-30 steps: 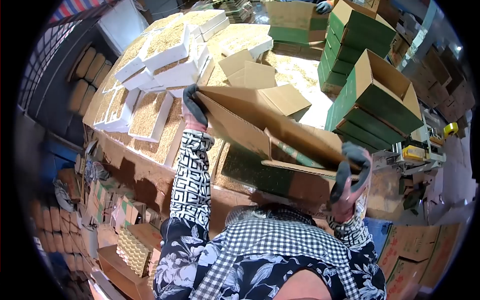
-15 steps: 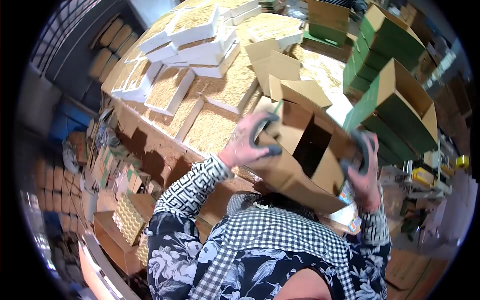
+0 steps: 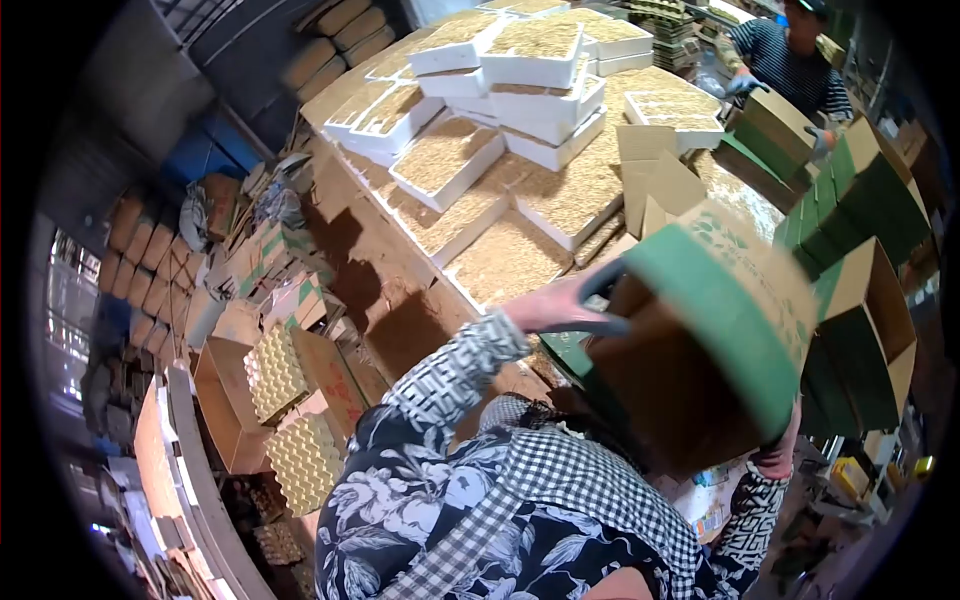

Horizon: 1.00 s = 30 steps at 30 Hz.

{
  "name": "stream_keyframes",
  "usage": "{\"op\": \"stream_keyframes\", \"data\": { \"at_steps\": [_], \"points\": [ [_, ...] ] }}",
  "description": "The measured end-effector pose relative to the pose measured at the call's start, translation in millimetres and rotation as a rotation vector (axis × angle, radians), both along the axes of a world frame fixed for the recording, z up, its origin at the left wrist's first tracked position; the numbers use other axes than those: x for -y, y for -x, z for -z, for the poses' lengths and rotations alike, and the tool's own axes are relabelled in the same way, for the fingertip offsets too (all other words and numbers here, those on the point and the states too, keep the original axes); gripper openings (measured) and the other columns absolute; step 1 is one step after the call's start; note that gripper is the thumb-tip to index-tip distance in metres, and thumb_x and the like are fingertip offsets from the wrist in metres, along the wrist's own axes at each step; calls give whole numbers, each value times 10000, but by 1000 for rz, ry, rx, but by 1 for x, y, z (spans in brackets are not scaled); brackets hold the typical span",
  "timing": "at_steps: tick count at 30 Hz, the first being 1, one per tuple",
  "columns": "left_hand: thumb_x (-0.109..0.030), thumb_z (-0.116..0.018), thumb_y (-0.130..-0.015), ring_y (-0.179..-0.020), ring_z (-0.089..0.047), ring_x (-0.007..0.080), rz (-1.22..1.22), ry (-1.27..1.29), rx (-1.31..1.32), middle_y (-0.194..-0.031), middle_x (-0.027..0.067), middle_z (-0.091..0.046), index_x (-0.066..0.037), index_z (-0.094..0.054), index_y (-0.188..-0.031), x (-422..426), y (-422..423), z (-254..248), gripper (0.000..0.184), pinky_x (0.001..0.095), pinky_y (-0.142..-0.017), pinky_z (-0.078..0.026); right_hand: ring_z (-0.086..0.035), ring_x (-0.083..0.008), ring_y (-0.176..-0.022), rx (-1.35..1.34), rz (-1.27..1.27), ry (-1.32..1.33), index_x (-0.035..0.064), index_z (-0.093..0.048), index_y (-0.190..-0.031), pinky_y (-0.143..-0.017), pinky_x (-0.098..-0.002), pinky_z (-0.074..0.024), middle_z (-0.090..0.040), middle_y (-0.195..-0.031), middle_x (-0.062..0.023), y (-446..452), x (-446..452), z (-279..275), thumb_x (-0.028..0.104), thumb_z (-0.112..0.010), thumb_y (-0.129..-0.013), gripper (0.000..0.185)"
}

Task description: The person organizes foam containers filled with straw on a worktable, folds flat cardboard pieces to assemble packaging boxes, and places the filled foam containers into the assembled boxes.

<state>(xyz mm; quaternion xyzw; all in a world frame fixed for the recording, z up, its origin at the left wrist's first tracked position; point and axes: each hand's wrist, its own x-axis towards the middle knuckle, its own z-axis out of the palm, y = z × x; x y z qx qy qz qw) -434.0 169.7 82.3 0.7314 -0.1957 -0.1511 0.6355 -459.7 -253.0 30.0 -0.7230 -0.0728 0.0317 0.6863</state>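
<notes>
A green and brown cardboard box [image 3: 715, 320], blurred by motion, is tilted over with its dark hollow facing me. My left hand [image 3: 575, 305], in a pink glove with dark fingers, grips the box's left edge between thumb and fingers. At the lower right side of the box is my right hand [image 3: 780, 452]; its fingers are hidden behind the cardboard. Behind the box, brown flaps [image 3: 655, 180] of another carton stand up at the table's edge.
White trays [image 3: 535, 65] of grainy filling are piled on the table. Green boxes [image 3: 860, 345] stand stacked at the right. A co-worker [image 3: 790, 60] handles a box at the back right. Yellow egg trays [image 3: 305, 465] lie at the lower left.
The box has turned over, from its flapped opening facing up to its green side up and its hollow facing me. The view has swung left, and the co-worker now shows more fully.
</notes>
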Motion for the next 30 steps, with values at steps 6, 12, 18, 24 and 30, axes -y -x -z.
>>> {"op": "stream_keyframes", "data": {
  "at_steps": [6,12,18,24,30],
  "points": [
    [-280,-666,-806,-1352,-284,303,-232,-203,152,-1460,187,-286,-69,-255,-1446,23,-35,52,790,378,-1127,-222,-505,-204,-1164,-395,-41,-387,1,-433,-1327,-973,-309,-418,-503,-1310,-97,-1,8,108,184,-419,-986,387],
    [-118,-630,-802,-1232,-465,273,-310,77,88,-1325,188,-478,-38,-395,-1372,-5,-16,56,621,367,-1045,-363,-508,-163,-1107,-224,125,-80,-6,-440,-1310,-930,-267,-424,-523,-1250,-91,21,-13,76,241,-416,-994,402],
    [-225,-687,-836,-1001,-605,278,-272,-538,936,-1079,165,-618,-67,-564,-1212,-17,-64,-32,426,353,-863,-489,-511,-169,-1108,-332,151,-147,15,-426,-1322,-934,-286,-428,-524,-1250,-76,20,-11,75,281,-397,-997,421],
    [-217,-565,-882,-925,-604,330,-83,-924,768,-1048,173,-600,-128,-584,-1164,-1,-85,-32,296,396,-796,-506,-514,-175,-1109,-367,157,-212,35,-412,-1335,-938,-305,-431,-525,-1251,-61,5,-17,87,321,-378,-1000,441],
    [-471,-409,-928,-1134,-553,289,-223,-920,465,-1238,160,-562,-97,-464,-1305,36,-103,46,534,422,-970,-406,-511,-175,-1113,-247,305,-248,64,-364,-1377,-943,-304,-421,-514,-1252,-68,-33,-17,49,318,-364,-1000,454]
  ]
}}
